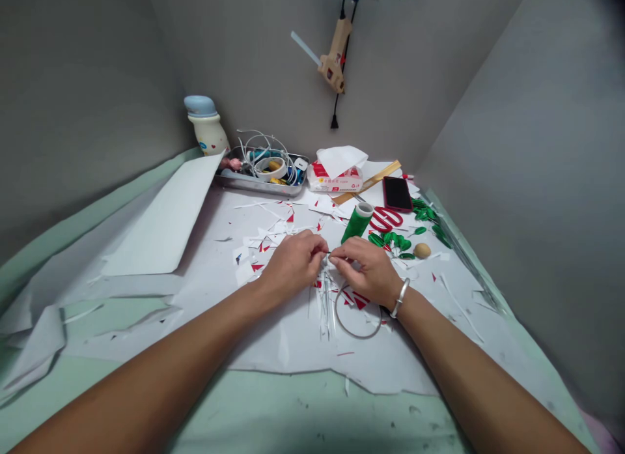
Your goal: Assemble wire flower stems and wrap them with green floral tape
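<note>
Thin strand (329,253), too small to identify surely: in the head view it appears between your fingertips, above the middle of the table (273,405). Your left hand (293,265) is pinched narrow at its left end and your right hand (370,269) at its right, tips almost meeting, probably because so slight a piece needs steadying from both sides.

Thin wires (326,309) lie just nearer you, presumably within easy picking range; a loop (336,317) rests to their right. On the far side of your right hand, the green spool (357,225) stands close by, likely for handy reach. The red-handled scissors (390,218) lie just right of it, apparently close but outside your finger space. White paper (263,350) spreads beneath everything, perhaps to protect the surface. Your glue gun (336,56) hangs on the far wall, which leaves the working spot free of it.
</note>
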Tool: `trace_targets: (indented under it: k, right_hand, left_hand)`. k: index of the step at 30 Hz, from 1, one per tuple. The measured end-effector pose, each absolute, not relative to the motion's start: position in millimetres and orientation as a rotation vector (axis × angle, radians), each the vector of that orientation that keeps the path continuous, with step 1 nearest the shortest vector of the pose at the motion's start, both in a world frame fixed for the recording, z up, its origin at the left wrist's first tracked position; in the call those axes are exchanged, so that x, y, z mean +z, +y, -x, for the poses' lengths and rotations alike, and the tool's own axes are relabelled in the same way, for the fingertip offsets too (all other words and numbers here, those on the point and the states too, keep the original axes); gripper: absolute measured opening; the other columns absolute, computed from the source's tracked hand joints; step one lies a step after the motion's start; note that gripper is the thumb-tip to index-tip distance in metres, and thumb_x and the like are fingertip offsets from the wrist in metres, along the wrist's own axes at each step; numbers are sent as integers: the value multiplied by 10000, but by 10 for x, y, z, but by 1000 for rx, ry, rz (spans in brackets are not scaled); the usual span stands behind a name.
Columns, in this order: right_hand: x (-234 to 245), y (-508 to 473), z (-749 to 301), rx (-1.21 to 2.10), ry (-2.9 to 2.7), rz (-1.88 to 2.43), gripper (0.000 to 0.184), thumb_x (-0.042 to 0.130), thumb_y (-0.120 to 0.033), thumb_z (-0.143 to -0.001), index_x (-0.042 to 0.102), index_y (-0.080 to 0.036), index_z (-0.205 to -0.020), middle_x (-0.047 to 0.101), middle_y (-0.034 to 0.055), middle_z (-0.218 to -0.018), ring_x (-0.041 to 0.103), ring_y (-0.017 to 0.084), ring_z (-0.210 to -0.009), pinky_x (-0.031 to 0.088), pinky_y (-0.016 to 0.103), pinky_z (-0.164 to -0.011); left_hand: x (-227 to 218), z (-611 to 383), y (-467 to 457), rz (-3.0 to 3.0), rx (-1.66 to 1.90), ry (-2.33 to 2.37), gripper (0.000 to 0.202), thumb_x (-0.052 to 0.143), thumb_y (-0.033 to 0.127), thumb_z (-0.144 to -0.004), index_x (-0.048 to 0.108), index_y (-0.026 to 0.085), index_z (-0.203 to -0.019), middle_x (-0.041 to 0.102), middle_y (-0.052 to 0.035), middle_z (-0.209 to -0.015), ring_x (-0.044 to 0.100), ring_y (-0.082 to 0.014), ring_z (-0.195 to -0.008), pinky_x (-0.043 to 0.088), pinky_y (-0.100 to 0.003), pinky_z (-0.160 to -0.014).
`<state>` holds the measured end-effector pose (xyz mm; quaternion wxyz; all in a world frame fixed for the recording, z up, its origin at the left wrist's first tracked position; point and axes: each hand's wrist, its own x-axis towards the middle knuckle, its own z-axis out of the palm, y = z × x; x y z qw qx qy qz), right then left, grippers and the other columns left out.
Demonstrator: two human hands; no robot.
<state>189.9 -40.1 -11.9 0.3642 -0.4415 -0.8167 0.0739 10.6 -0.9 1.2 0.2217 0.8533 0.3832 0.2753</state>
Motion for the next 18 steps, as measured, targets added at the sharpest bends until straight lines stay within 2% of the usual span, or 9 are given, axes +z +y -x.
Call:
trace_targets:
  k: [4,11,18]
  right_hand:
    - [-93,-379,-1932,189,-1990,1174,130,529,-220,-877,650,-203,-831,610,28,-733,540,166,-726,425,294,-701]
    - [-178,-328,-1944,331,-1964,1213,135,530,-216,-879,658,-201,-836,626,17,-752,566,145,-713,432,264,-673]
    - [-146,-403,-1884,194,-2156,1146,124,531,-213,-866,655,-206,-859,632,35,-764,548,168,-743,426,295,-702]
  left_hand:
    - [6,-111,-30,-2454,712,941,146,493,119,-788,616,194,-808,592,-17,-778,538,-161,-739,400,-333,-776]
    - [70,-114,-38,-2151,805,925,136,479,172,-816,613,187,-838,616,-27,-891,566,-149,-812,438,-277,-713]
    - [29,-101,4,-2292,822,1080,130,475,159,-807,603,183,-804,600,-41,-849,544,-171,-779,428,-306,-699]
